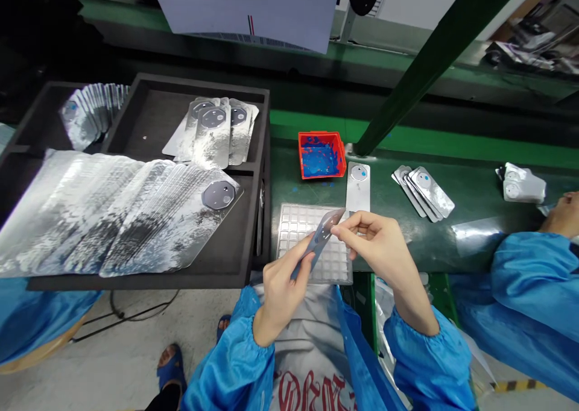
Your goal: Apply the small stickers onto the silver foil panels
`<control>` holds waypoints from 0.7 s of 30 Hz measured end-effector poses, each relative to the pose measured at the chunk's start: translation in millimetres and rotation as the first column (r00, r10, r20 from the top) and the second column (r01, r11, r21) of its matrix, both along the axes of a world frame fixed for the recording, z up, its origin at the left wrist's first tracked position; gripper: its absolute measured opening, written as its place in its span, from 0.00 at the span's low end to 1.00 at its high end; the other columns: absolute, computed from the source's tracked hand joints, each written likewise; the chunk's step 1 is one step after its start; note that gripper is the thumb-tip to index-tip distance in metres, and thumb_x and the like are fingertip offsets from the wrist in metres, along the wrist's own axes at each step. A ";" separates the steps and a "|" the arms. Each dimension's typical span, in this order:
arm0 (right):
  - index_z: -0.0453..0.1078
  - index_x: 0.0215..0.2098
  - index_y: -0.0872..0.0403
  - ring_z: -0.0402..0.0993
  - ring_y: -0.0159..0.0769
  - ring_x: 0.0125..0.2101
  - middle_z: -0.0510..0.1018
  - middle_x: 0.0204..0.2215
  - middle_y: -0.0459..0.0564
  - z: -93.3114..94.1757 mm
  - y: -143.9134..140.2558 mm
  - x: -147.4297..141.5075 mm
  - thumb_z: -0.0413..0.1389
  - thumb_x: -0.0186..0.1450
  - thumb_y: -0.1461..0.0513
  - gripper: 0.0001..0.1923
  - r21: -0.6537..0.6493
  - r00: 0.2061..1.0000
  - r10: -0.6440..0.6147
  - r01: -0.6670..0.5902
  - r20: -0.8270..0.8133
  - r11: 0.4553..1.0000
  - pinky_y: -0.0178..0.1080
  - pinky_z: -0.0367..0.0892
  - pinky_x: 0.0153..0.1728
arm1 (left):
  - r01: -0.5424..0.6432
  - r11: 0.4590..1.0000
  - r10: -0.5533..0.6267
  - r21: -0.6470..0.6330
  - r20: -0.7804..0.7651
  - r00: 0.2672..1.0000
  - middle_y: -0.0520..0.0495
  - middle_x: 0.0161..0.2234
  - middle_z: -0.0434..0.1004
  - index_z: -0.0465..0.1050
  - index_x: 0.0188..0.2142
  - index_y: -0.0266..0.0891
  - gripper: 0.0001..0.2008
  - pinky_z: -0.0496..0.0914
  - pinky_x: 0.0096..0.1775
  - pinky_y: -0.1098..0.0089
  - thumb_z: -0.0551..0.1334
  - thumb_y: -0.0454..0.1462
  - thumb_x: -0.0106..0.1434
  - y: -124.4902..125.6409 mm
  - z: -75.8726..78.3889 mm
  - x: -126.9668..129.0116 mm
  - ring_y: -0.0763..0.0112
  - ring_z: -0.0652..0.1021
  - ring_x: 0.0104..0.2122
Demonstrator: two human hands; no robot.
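Red letters on the shirt (312, 393) are cut off and hard to read. The left hand (283, 290) and right hand (375, 242) both pinch one thin gray cover (322, 237) above the clear grid tray (298, 230), partly hiding it.
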State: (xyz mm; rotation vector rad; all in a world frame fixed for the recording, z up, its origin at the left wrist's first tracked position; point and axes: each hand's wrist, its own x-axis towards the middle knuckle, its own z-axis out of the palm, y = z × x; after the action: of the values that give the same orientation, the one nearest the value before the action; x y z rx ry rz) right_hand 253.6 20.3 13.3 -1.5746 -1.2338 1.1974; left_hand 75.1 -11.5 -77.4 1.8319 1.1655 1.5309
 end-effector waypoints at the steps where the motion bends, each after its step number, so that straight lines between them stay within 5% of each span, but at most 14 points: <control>1: 0.76 0.26 0.54 0.69 0.28 0.19 0.78 0.24 0.46 -0.6 0.9 1.2 0.74 0.57 0.44 0.24 -0.015 1.000 0.003 -0.003 -0.013 1.000 0.31 0.69 0.17 | 0.003 1.000 -0.003 0.008 0.003 1.000 0.47 0.49 0.92 0.83 0.57 0.42 0.16 0.83 0.47 0.76 0.64 0.29 0.74 0.2 -0.8 -0.2 0.65 0.91 0.44; 8: 0.70 0.25 0.53 0.67 0.25 0.17 0.78 0.24 0.43 -11.3 5.7 10.2 0.78 0.49 0.41 0.31 -0.127 0.983 0.036 -0.060 -0.182 0.990 0.32 0.69 0.19 | 0.049 0.990 -0.039 -0.135 0.070 0.997 0.46 0.44 0.92 0.87 0.50 0.40 0.11 0.85 0.43 0.73 0.65 0.39 0.76 0.5 -4.5 -4.5 0.63 0.92 0.40; 14: 0.65 0.30 0.50 0.68 0.26 0.18 0.75 0.23 0.39 -31.6 -4.0 13.4 0.79 0.48 0.41 0.34 -0.138 0.961 -0.033 -0.005 -0.273 0.990 0.30 0.65 0.18 | 0.118 0.937 -0.076 -0.329 0.137 0.988 0.42 0.45 0.92 0.88 0.48 0.38 0.19 0.86 0.48 0.66 0.66 0.50 0.73 1.5 -0.6 3.1 0.57 0.91 0.44; 18: 0.66 0.32 0.51 0.56 0.22 0.16 0.66 0.20 0.34 -41.9 -36.6 29.2 0.74 0.55 0.36 0.33 -0.120 0.930 -0.017 -0.030 -0.368 0.992 0.28 0.53 0.16 | 0.132 0.895 -0.096 -0.426 0.103 0.990 0.42 0.49 0.91 0.85 0.51 0.39 0.21 0.85 0.49 0.67 0.68 0.52 0.71 -8.5 8.0 -6.0 0.56 0.90 0.47; 21: 0.64 0.28 0.51 0.51 0.23 0.18 0.61 0.19 0.35 -49.0 -83.4 63.9 0.69 0.61 0.35 0.32 -0.150 0.937 -0.096 0.047 -0.335 0.988 0.29 0.52 0.17 | 0.106 0.892 -0.094 -0.439 0.049 0.994 0.47 0.45 0.92 0.81 0.56 0.44 0.18 0.84 0.39 0.74 0.70 0.47 0.71 -16.1 24.1 -40.7 0.63 0.91 0.39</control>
State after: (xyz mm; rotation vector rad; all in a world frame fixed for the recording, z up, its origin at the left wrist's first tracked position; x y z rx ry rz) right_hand 317.5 -63.1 -35.7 -1.4193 -0.8762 1.4634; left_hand 34.5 -27.5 -53.3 1.5328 1.2618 1.1135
